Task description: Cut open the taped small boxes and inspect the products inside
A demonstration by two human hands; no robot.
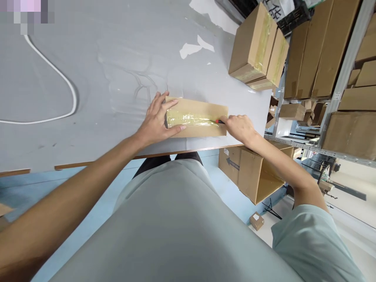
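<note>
A long, narrow cardboard box (197, 107) lies on the grey tabletop near its front edge, with shiny yellowish tape (190, 118) along its upper face. My left hand (158, 119) grips the box's left end, thumb on the near side and fingers on the far side. At the right end, my right hand (239, 126) is closed around a utility knife (219, 121), of which a small red and black part shows. Its tip meets the tape near the middle line of the box; the blade itself is hard to make out.
Two taped cartons (254, 51) stand at the table's far right. A large open carton (252, 172) sits below the table edge on the right. Shelving (335, 94) with boxes rises beyond. A white cable (69, 84) curves across the table's left, and torn white scraps (190, 50) lie behind the box.
</note>
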